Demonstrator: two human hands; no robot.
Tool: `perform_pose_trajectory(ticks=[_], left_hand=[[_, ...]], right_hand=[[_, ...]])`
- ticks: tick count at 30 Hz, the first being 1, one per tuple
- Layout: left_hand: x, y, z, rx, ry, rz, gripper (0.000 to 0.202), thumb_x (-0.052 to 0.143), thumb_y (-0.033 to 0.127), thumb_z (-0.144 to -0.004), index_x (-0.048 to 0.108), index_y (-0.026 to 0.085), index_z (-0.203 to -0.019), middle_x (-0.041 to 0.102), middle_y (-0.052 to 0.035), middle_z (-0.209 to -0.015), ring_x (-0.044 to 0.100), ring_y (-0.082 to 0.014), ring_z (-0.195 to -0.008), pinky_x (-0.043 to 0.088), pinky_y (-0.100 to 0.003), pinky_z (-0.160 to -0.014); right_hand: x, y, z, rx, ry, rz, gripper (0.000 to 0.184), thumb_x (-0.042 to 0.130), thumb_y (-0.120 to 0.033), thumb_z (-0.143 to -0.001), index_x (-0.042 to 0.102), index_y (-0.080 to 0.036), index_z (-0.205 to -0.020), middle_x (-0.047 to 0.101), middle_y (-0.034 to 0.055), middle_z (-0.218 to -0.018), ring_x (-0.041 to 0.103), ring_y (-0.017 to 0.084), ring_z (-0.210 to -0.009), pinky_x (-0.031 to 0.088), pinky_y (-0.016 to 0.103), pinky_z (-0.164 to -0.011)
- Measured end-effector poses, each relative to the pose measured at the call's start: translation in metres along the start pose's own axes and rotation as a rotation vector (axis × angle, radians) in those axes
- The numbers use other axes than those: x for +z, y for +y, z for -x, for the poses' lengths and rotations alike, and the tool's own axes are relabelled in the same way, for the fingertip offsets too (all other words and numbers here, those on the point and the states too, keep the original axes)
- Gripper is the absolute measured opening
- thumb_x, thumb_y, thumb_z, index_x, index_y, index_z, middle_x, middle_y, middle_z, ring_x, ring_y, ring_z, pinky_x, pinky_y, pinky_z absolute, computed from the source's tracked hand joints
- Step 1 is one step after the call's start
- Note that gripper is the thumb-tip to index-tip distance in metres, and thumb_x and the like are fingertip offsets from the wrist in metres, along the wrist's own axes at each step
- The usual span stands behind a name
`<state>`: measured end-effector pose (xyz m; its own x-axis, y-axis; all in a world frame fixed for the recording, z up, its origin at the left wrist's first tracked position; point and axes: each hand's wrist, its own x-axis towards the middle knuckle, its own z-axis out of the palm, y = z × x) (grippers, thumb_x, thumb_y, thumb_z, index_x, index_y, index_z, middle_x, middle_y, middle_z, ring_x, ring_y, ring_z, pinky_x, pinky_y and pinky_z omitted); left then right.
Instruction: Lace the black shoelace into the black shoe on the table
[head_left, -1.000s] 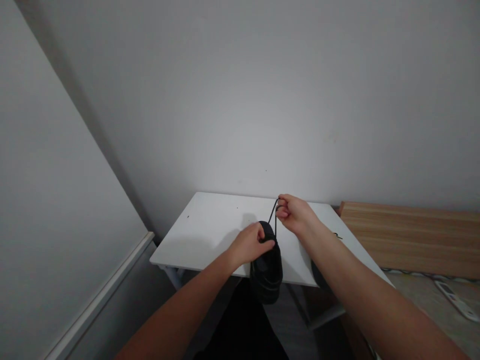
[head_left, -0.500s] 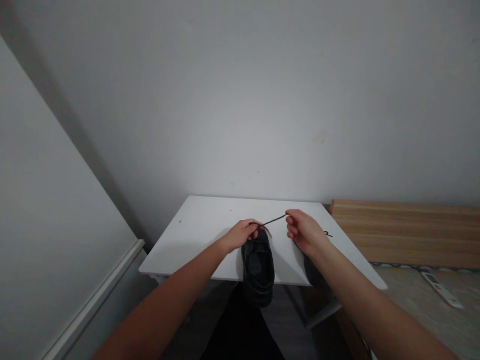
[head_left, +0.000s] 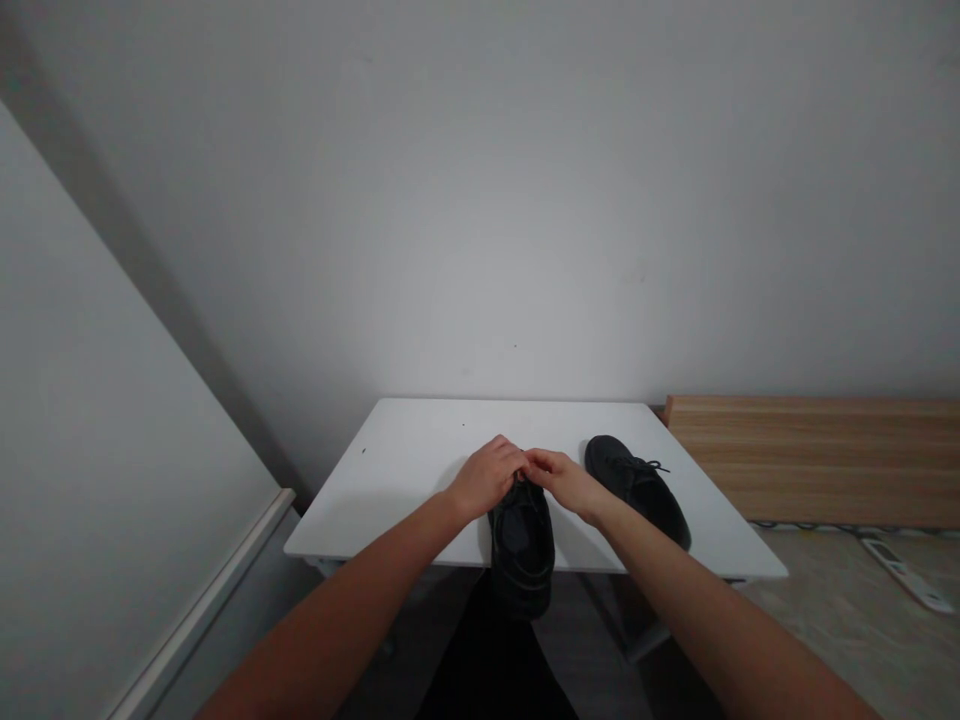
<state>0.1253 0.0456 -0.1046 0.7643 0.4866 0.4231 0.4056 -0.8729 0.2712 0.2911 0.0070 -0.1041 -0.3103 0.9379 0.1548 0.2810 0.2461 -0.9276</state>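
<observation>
A black lace-up shoe (head_left: 523,552) lies on the white table with its toe toward me. My left hand (head_left: 487,478) and my right hand (head_left: 559,478) meet over its top, fingertips close together and pinching at the black shoelace (head_left: 521,478). Those fingers hide most of the lace. To the right of my right forearm sits a second black shoe (head_left: 637,488), its lace tied in a small bow and not touched by either hand.
The white table (head_left: 390,470) has a pale wall behind it and another wall on the left. A long wooden board (head_left: 814,460) leans at the right, and a white remote control (head_left: 904,575) lies on the floor. My dark trousers (head_left: 495,670) fill the bottom.
My hands have moved together over the shoe, and the lace no longer stretches between them. The right forearm has moved left, uncovering the second shoe.
</observation>
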Motion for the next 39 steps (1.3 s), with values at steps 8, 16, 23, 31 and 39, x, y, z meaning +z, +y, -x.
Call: perform_pose_trajectory(ticks=[8,16,23,31,39], left_hand=[[-0.001,0.000,0.013,-0.232,0.165,0.052,0.027,0.046,0.039,-0.086,0.066,0.021,-0.090,0.067,-0.0050,-0.084,0.055,-0.0178,-0.083,0.042,-0.031,-0.079],[0.016,-0.023,0.076,-0.813,0.211,0.587,0.029,0.058,0.042,-0.073,0.065,0.014,-0.068,0.066,-0.0047,-0.066,0.057,-0.0144,-0.062,0.043,-0.026,-0.058],[0.015,-0.027,0.087,-0.893,0.252,0.584,0.038,0.060,0.034,-0.070,0.062,0.016,-0.103,0.065,-0.0112,-0.107,0.059,-0.0211,-0.095,0.047,-0.033,-0.077],[0.008,0.004,0.039,-0.441,0.060,0.254,0.016,0.054,0.027,-0.078,0.065,0.019,-0.087,0.067,-0.0044,-0.094,0.056,-0.0186,-0.093,0.040,-0.031,-0.087],[0.004,-0.005,0.039,-0.489,-0.044,0.247,0.019,0.033,0.022,-0.089,0.051,0.020,-0.094,0.059,0.0032,-0.069,0.054,-0.0109,-0.064,0.039,-0.022,-0.061]], right_hand=[[-0.021,-0.012,0.000,-0.074,0.124,0.649,0.020,0.043,-0.018,-0.084,0.063,-0.018,-0.086,0.062,0.0059,-0.086,0.055,0.017,-0.083,0.039,0.030,-0.078],[-0.032,0.032,0.039,0.162,0.113,0.766,0.024,0.037,-0.014,-0.085,0.061,-0.014,-0.082,0.058,0.0108,-0.086,0.055,0.018,-0.081,0.038,0.029,-0.077],[-0.023,0.035,0.037,0.262,0.051,0.538,0.022,0.035,-0.013,-0.082,0.053,-0.015,-0.095,0.061,0.0046,-0.077,0.059,0.013,-0.067,0.042,0.025,-0.065],[-0.014,0.023,0.022,0.480,0.122,0.254,0.024,0.033,-0.029,-0.084,0.052,-0.015,-0.089,0.061,0.0045,-0.074,0.057,0.012,-0.057,0.042,0.025,-0.058],[-0.036,0.019,0.007,0.427,0.026,0.571,0.019,0.045,-0.020,-0.077,0.056,-0.015,-0.063,0.059,0.0077,-0.069,0.051,0.016,-0.069,0.033,0.028,-0.065]])
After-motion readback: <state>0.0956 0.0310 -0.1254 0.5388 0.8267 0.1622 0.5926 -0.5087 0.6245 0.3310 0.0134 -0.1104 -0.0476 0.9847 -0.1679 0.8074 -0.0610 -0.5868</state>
